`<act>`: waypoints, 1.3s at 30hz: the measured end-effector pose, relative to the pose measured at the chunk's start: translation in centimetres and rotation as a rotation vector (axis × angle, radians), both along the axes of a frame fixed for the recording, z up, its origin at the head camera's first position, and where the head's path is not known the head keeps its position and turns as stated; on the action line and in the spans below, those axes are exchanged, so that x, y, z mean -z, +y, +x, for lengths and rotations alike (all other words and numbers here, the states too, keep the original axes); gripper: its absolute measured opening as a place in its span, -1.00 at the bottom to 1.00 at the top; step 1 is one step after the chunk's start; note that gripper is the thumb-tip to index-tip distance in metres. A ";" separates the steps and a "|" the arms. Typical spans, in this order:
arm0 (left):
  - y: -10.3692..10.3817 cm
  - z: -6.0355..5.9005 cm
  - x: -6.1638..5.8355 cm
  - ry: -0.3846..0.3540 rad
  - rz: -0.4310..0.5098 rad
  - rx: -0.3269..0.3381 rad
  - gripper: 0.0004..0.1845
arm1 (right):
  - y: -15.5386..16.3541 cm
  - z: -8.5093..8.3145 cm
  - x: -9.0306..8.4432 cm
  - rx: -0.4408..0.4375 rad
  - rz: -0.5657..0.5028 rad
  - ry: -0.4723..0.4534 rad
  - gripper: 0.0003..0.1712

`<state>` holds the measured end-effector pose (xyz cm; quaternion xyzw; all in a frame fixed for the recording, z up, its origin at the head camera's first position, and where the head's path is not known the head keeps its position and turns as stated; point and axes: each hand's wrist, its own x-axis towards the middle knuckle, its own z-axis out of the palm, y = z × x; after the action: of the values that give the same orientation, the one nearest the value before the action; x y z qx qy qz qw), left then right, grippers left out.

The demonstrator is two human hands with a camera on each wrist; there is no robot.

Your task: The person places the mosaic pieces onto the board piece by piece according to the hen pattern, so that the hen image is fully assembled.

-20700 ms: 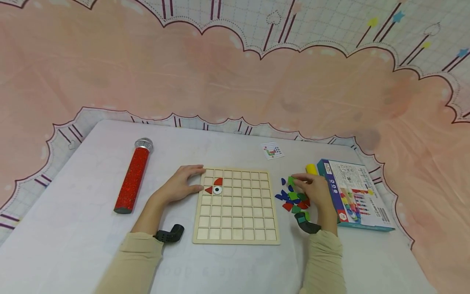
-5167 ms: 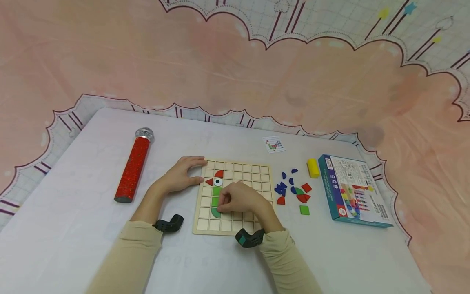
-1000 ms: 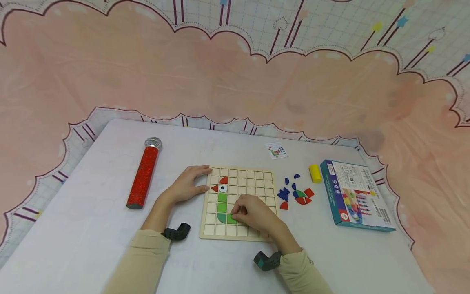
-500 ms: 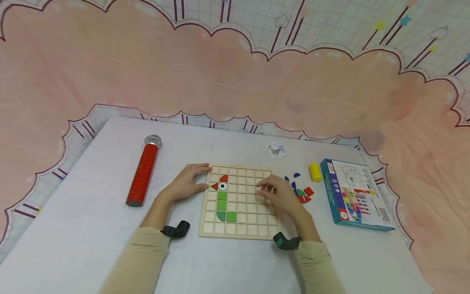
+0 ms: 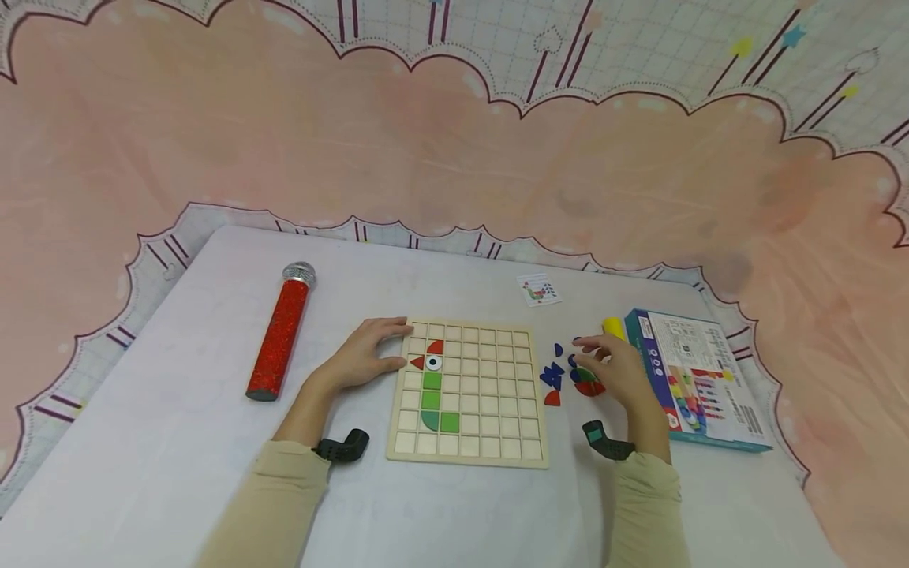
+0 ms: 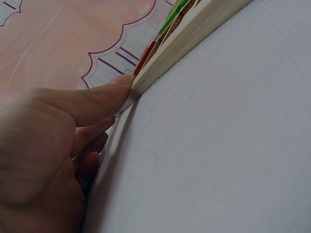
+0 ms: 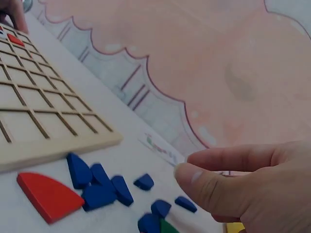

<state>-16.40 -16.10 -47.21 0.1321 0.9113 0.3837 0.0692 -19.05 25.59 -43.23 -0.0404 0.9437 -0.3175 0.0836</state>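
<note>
A wooden grid board [image 5: 490,386] lies in front of me. Its left columns hold a red quarter-circle [image 5: 435,347], a red triangle [image 5: 417,362], an eye tile [image 5: 433,363], green squares [image 5: 431,400] and a green quarter-circle [image 5: 429,420]. My left hand [image 5: 362,355] rests against the board's left edge, thumb on the side; in the left wrist view the thumb presses the wooden rim [image 6: 189,43]. My right hand [image 5: 616,371] hovers over loose tiles right of the board, thumb and index finger apart with nothing seen between them. It partly hides red and green tiles [image 5: 589,386].
Loose blue tiles [image 7: 99,194] and a red quarter-circle [image 7: 48,196] lie beside the board. A small picture card [image 5: 540,289] is behind. A yellow cylinder [image 5: 613,327] and a printed box [image 5: 699,379] stand right; a red glitter microphone [image 5: 280,339] lies left.
Green squares and a green quarter-circle have come onto the board below the eye tile. My right hand let go of the last green square and moved right to the loose tiles. The left hand stays.
</note>
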 end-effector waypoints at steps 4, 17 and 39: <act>0.0 0.2 -0.1 -0.004 0.004 -0.002 -0.39 | 0.8 0.2 0.4 0.015 -0.002 -0.049 -0.62; 0.1 -0.1 -0.3 0.001 -0.002 0.020 -0.38 | 1.6 0.3 1.2 0.002 0.118 -0.143 -0.66; 0.1 0.1 -0.5 -0.016 0.005 0.013 -0.38 | 1.3 0.3 1.0 -0.005 0.125 -0.142 -0.74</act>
<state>-16.31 -16.00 -46.71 0.1348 0.9089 0.3866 0.0787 -18.76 26.94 -44.24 -0.0150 0.9532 -0.2599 0.1535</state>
